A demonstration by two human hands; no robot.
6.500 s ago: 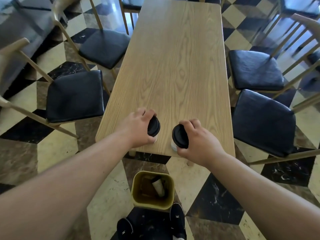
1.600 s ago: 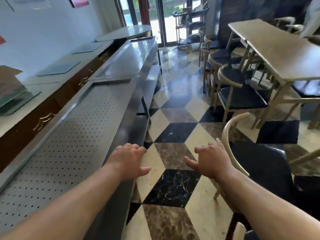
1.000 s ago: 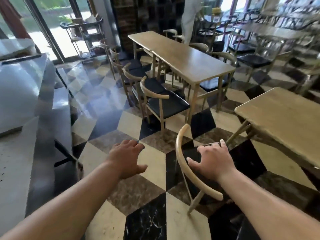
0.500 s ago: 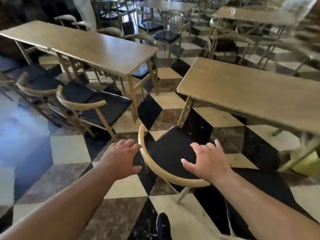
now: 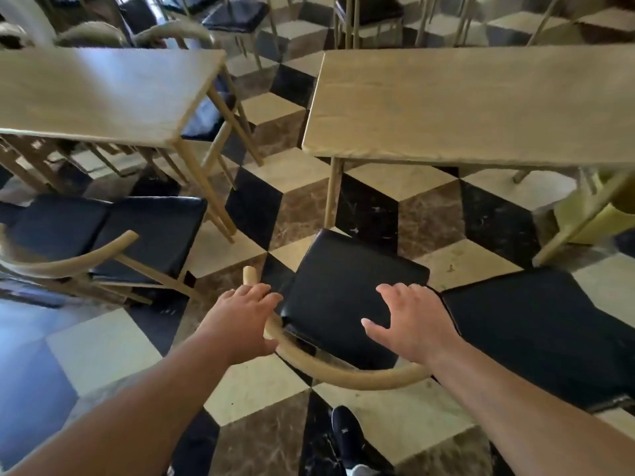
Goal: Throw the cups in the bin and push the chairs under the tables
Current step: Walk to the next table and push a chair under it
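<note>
cups: none showing on either table, so binning is probably done
chair (image 5: 347,297): sitting pulled out, just short of the table (image 5: 474,104)
left hand (image 5: 240,321): resting on the backrest, fingers loose
right hand (image 5: 412,321): hovering open over the seat
left to do: pushing chairs in

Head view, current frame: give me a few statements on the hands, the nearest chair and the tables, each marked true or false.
1. The left hand is on the curved wooden backrest of the nearest chair. True.
2. The right hand holds a cup. False: it is empty, fingers spread above the black seat.
3. That chair is tucked fully under the right table. False: its seat lies out on the floor in front of it.
4. No cups stand on either tabletop. True.
5. The floor is plain grey carpet. False: it is checkered tile.
</note>
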